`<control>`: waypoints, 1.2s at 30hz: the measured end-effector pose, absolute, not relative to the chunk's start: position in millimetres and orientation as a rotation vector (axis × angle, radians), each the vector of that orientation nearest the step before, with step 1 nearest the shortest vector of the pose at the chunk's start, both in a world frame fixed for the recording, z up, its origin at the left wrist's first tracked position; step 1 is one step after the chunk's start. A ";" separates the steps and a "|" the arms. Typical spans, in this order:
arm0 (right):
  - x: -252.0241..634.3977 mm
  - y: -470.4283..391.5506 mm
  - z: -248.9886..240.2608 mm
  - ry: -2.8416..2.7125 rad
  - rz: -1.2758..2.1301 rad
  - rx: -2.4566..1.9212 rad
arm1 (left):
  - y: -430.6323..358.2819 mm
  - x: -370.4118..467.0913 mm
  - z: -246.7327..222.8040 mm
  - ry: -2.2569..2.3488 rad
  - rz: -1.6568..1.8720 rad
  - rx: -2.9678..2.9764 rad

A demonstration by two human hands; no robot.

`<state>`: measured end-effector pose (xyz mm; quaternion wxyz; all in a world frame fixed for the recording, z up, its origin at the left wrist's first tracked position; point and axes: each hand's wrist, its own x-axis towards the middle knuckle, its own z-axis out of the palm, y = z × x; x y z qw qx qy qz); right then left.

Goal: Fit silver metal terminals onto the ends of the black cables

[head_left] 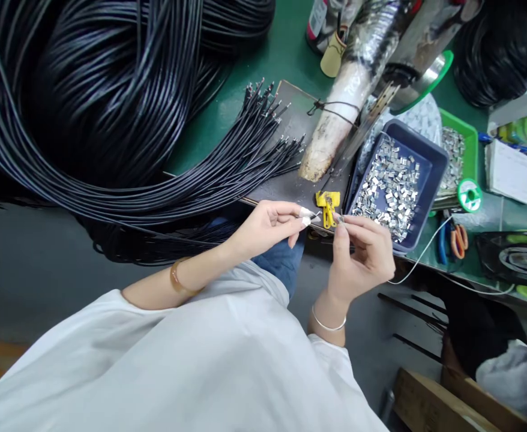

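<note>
Your left hand (pixel 270 229), white coverings on the fingertips, pinches a thin black wire end (pixel 313 216) between thumb and forefinger. Your right hand (pixel 363 247) pinches a tiny silvery piece (pixel 341 219) – too small to tell its shape. Both hands meet near the front edge of the green desk (pixel 227 117), tips close together; can't tell if the held pieces touch. Yellow plastic clip-like tool (pixel 327 207) just past your fingertips, 12 o'clock. Long black cable bundle (pixel 177 195) at 10 o'clock, cut ends over a dark flat board (pixel 292 102). Blue-grey plastic tray (pixel 431 163) of small silver metal bits (pixel 392 180) at 2 o'clock – orange-and-blue-handled tool (pixel 458 241) at 3.
</note>
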<state>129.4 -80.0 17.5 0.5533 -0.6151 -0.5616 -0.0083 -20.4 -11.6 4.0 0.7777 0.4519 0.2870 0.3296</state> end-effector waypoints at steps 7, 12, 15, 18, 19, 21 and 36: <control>126.5 -74.2 14.3 -1.238 0.440 -1.392 | -10.3 -18.9 6.4 0.619 0.791 1.069; 127.8 -74.6 13.7 -1.237 0.505 -1.366 | -10.9 -16.6 1.8 0.588 0.854 1.167; 127.4 -76.4 13.9 -1.238 0.489 -1.371 | -12.5 -15.8 -1.9 0.618 0.878 1.294; 127.4 -77.3 12.6 -1.202 0.471 -1.379 | -15.5 -14.3 -2.8 0.667 0.980 1.487; 127.6 -77.0 11.4 -1.175 0.496 -1.371 | -16.5 -13.7 -2.2 0.668 1.048 1.558; 128.5 -75.2 8.3 -1.125 0.611 -1.313 | -18.3 -13.0 0.0 0.649 1.185 1.681; 127.9 -76.5 15.0 -1.395 -0.077 -1.376 | -4.3 -18.3 18.2 0.668 0.680 1.007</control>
